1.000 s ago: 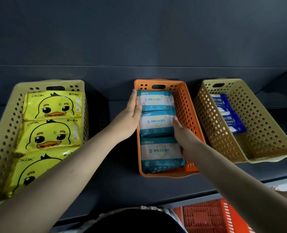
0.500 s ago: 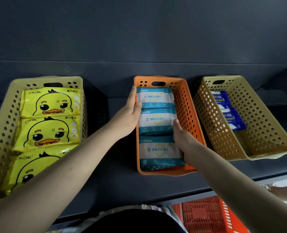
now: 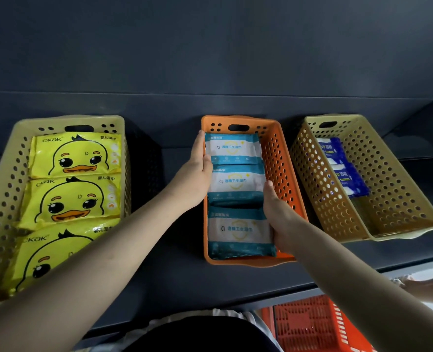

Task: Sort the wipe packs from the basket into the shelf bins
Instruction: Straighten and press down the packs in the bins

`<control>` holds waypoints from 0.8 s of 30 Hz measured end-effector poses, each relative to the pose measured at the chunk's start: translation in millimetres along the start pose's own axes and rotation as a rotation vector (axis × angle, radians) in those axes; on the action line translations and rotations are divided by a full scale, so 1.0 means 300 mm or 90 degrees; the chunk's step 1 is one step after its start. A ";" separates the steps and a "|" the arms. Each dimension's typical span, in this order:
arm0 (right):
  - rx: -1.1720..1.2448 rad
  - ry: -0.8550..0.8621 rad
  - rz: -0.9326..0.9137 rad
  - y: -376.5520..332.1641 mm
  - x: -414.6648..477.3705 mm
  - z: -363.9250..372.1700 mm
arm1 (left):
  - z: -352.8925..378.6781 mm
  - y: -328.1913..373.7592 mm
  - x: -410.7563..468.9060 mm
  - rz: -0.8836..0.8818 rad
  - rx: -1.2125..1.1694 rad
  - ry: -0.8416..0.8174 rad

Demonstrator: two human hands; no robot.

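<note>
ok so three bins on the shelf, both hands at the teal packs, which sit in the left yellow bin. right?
No. The head view shows the teal packs in the middle orange bin, not the left yellow bin, which holds duck packs. The rest holds: left hand and right hand are at the teal packs.

Three teal-white wipe packs (image 3: 235, 182) lie in a row inside the orange bin (image 3: 279, 158)

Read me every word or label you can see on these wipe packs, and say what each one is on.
"CKAK": yellow duck packs, top left corner.
"婴儿湿巾": same packs, top right.
"酒精卫生湿巾": teal packs, centre.
"酒精": blue packs.
Smaller print on teal and blue packs: too blurred to read.
</note>
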State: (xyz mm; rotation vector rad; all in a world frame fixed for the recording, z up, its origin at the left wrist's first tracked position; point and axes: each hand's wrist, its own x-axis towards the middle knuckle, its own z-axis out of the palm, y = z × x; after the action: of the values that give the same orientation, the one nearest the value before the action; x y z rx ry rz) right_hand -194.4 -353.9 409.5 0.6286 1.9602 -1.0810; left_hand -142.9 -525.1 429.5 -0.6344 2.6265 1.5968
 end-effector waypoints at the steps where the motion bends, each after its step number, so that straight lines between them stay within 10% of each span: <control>1: -0.017 0.007 -0.008 -0.006 -0.016 0.005 | 0.006 -0.009 0.007 0.002 -0.007 0.001; 24: -0.006 0.035 -0.063 -0.103 -0.051 -0.033 | 0.016 -0.062 0.032 0.029 -0.028 -0.013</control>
State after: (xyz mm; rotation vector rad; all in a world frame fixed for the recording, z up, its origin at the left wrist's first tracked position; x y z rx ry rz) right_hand -212.2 -362.1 439.6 0.5674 2.0614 -1.1251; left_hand -146.4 -531.7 409.5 -0.5603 2.6161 1.6679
